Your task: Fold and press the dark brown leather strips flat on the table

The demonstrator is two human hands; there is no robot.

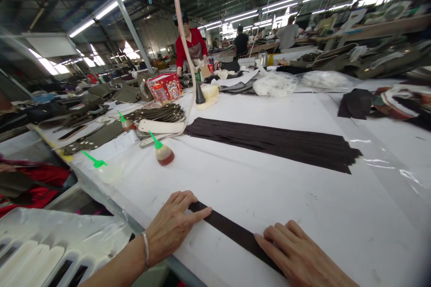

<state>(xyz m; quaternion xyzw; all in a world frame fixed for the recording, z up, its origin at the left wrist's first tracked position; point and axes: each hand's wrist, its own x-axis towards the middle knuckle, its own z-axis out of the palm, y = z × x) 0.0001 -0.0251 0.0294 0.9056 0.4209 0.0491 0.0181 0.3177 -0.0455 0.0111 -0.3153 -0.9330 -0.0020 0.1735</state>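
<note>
Near the front edge of the tabletop (269, 193), your left hand (174, 220), thumb and fingers apart, touches one end of the dark strip (233, 230); whether your right hand (298, 251) clamps it cannot be told. Uneven pulling could skew or crease it.

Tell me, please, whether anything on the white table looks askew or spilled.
The pile of dark strips looks askew: its ends at the right of the picture are staggered rather than lined up. The single strip in front looks straight, and I see no spill around the nearer green-tipped bottle.
</note>
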